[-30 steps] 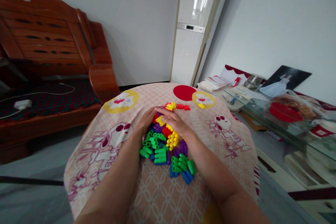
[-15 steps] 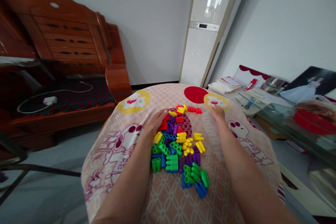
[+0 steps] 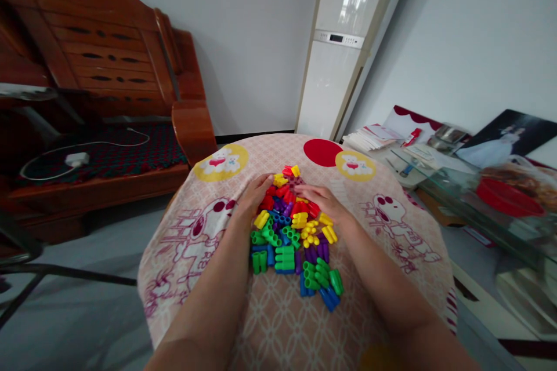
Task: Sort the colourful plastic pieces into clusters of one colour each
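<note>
Flanking a loose heap of plastic blocks, the two hands face each other from either side. The left hand (image 3: 256,194) lies along the heap's left edge, its fingers reaching forward and only slightly bent; it is spread rather than closed, and the palm side is hidden, so I cannot tell whether anything sits under it. The right hand (image 3: 325,202) comes in from the other side, fingers fairly straight and pointing inward over the far part of the heap, the grip loose and wide.

Between the hands lie red blocks (image 3: 267,203), the nearest ones beside the left fingers and under the right palm. Yellow blocks (image 3: 310,235) are scattered among them: some just ahead of the left fingertips, one near the left wrist, several just below the right hand. Closer to the person than both hands come green blocks (image 3: 285,258), with purple blocks (image 3: 322,250) and blue blocks (image 3: 329,298) beside and partly under them, between the forearms.

Under everything is a patterned tablecloth (image 3: 282,324) with printed bears and dogs. Well left of the left hand stands a wooden bench (image 3: 104,46), a white charger (image 3: 77,159) on its seat. Beyond both hands rises a tall white appliance (image 3: 328,81). Well right of the right hand, a glass shelf (image 3: 452,179) bears a red bowl (image 3: 509,197).
</note>
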{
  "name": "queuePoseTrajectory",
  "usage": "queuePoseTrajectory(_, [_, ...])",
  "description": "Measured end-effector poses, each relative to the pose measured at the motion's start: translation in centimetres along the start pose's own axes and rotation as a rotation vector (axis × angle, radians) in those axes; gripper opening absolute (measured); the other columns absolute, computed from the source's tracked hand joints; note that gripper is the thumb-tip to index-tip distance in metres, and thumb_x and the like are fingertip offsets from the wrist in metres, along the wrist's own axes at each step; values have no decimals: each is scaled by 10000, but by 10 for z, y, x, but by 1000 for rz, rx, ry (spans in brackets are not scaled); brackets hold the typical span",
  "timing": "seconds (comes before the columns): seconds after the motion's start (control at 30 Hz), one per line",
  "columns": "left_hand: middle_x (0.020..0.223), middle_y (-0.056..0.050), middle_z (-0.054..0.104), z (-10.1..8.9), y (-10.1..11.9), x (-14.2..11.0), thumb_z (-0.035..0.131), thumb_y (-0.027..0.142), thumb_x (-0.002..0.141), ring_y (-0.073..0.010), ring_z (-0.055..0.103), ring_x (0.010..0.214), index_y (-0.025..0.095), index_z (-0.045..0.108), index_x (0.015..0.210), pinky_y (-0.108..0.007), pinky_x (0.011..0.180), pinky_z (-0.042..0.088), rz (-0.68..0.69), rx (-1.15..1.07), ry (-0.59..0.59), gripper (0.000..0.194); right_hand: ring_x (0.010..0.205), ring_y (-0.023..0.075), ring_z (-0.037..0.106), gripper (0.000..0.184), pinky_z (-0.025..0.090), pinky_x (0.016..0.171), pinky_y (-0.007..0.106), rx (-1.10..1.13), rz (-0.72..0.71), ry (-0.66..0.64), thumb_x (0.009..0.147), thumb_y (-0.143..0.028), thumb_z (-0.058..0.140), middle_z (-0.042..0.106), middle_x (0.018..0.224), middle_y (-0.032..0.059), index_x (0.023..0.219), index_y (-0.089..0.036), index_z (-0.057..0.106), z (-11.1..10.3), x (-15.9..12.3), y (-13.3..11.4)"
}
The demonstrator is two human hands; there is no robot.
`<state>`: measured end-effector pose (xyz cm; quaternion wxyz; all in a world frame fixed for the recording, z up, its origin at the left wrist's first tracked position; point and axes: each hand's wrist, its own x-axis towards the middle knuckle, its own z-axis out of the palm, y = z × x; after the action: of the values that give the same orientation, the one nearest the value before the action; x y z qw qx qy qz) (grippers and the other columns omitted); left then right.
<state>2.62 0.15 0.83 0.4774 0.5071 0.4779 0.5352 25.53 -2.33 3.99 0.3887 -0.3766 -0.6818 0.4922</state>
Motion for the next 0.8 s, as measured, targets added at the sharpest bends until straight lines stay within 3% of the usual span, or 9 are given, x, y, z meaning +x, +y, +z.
queuePoseTrajectory(0.1, [997, -115, 751, 0, 2, -4, 698, 666, 706, -245, 705, 917, 162, 736, 1033, -369, 814, 572, -52, -128, -31, 602, 1275, 298, 585, 586, 420, 1119, 494, -49, 60, 43, 823, -592, 690, 650, 1353, 104, 1289, -237, 678, -20, -48, -11])
queuePoseTrajectory(0.23, [1002, -103, 748, -4, 1, -4, 726, 657, 663, -237, 688, 915, 161, 738, 980, -332, 779, 551, -59, -169, 27, 589, 1450, 336, 379, 814, 289, 1200, 544, -342, 69, 107, 771, -599, 745, 460, 1548, 86, 1479, -282, 496, -39, -124, -5])
queuePoseTrajectory(0.3, [995, -97, 744, -6, -2, -2, 714, 646, 670, -230, 679, 913, 156, 733, 969, -311, 760, 540, -57, -154, 73, 575, 1476, 369, 318, 1009, 293, 1191, 575, -469, 85, 52, 687, -644, 792, 363, 1605, 98, 1542, -293, 389, -32, -160, 3])
queuePoseTrajectory(0.4, [961, -89, 739, -5, -5, -1, 676, 618, 700, -225, 674, 885, 149, 726, 947, -298, 720, 531, -73, -107, 116, 532, 1498, 418, 234, 1173, 291, 1180, 598, -676, 30, -27, 595, -731, 798, 208, 1658, 149, 1568, -263, 339, -2, -190, 15])
queuePoseTrajectory(0.47, [931, -77, 739, -2, -3, -2, 649, 594, 720, -224, 674, 874, 151, 723, 928, -299, 719, 533, -74, -94, 105, 495, 1508, 441, 177, 1204, 271, 1182, 607, -783, -59, -46, 593, -775, 765, 118, 1674, 167, 1576, -238, 324, 23, -189, 20])
queuePoseTrajectory(0.57, [901, -63, 743, -1, 3, -6, 609, 574, 751, -231, 679, 877, 158, 721, 940, -321, 752, 547, -75, -83, 38, 471, 1518, 437, 132, 1112, 232, 1196, 612, -880, -190, -46, 663, -743, 743, 65, 1683, 152, 1568, -237, 343, 55, -159, 23])
queuePoseTrajectory(0.67, [948, -72, 753, -9, 8, -8, 600, 582, 756, -247, 686, 908, 162, 725, 971, -352, 795, 553, -48, 8, 7, 488, 1503, 418, 203, 956, 249, 1186, 622, -956, -220, 45, 722, -659, 750, 200, 1657, 157, 1521, -239, 433, 73, -115, 25])
queuePoseTrajectory(0.8, [1022, -109, 760, -29, 10, -4, 598, 519, 772, -265, 691, 967, 154, 727, 1018, -377, 865, 537, 28, 258, 53, 458, 1480, 374, 282, 833, 295, 1183, 570, -961, -190, 177, 765, -501, 768, 307, 1615, 158, 1493, -228, 469, 79, -65, 20])
